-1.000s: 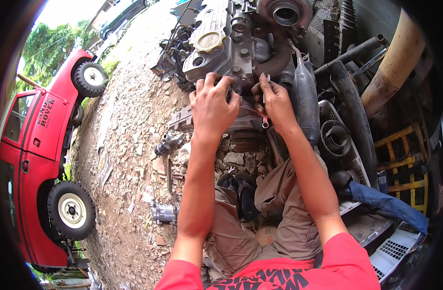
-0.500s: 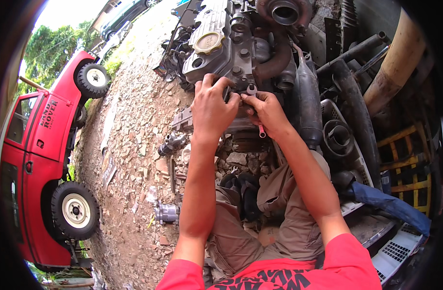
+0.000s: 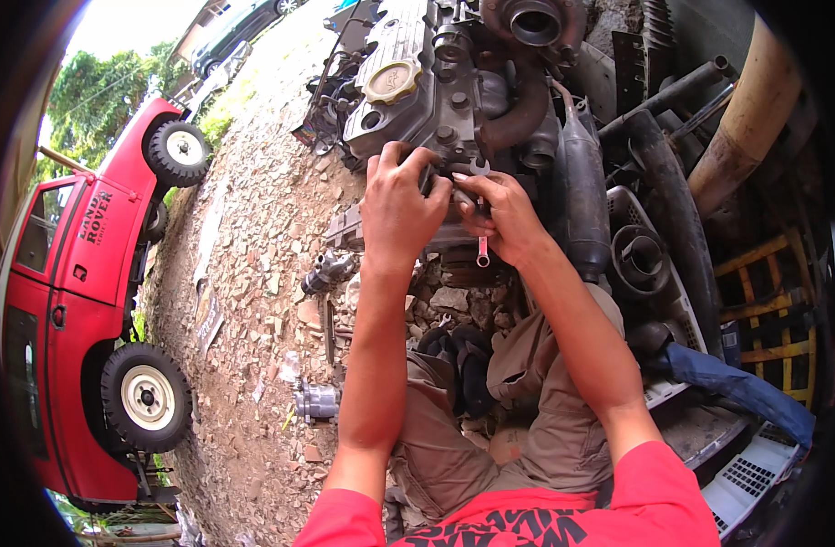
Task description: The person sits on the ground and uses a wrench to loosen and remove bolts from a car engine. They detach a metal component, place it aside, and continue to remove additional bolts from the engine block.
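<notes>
An engine point(image 3: 390, 55) stands before me, with a ribbed grey valve cover and a pale round oil cap point(image 3: 392, 82). At its near end both my hands work close together. My left hand point(image 3: 401, 196) is curled over a small dark part at the engine's edge, its kind hidden by thumb and fingers. In my right hand point(image 3: 501, 214) is a combination wrench point(image 3: 482, 253); its open jaw shows above the fingers and its ring end, below a reddish shank, hangs under them. The two thumbs nearly meet.
Rubble ground point(image 3: 262, 273) lies to the left, with a grey metal part point(image 3: 317, 401) on it. Beyond stands a red off-road vehicle point(image 3: 71, 310). A dark cylinder point(image 3: 582, 201), pipes, a bamboo pole point(image 3: 741, 118) and a yellow slatted frame point(image 3: 773, 319) crowd the right side.
The wrench has turned in my right hand: its lower end has swung left and its ring now shows. My left hand stays nearly in place.
</notes>
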`<state>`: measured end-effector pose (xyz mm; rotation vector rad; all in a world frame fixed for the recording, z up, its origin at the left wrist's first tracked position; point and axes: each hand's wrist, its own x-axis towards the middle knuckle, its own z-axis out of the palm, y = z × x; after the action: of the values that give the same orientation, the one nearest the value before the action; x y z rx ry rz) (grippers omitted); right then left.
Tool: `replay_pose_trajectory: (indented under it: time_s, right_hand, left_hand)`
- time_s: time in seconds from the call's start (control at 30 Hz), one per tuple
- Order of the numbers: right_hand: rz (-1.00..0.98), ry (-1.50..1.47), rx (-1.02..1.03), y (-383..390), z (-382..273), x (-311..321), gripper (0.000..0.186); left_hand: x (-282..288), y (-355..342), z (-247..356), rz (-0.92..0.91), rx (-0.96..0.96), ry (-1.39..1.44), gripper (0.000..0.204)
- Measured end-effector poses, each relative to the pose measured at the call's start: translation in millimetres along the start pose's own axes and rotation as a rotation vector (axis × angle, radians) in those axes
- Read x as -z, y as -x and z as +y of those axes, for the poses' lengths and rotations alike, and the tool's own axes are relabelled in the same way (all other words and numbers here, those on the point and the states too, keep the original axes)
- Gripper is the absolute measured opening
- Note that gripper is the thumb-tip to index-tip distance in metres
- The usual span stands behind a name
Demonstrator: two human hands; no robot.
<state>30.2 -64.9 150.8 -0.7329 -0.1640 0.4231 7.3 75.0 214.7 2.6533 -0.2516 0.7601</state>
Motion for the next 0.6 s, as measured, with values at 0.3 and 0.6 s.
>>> replay_pose_trajectory:
  time_s: [0.3,0.6]
  right_hand:
    - [-0.134,-0.239,-0.020,3,3,4,0.009]
    - [-0.027,-0.198,0.025,8,11,-9,0.012]
  left_hand:
    - [1,-1,-2,0.020,-0.024,0.030,0.026]
    - [6,-8,-9,-0.082,0.000,0.032,0.030]
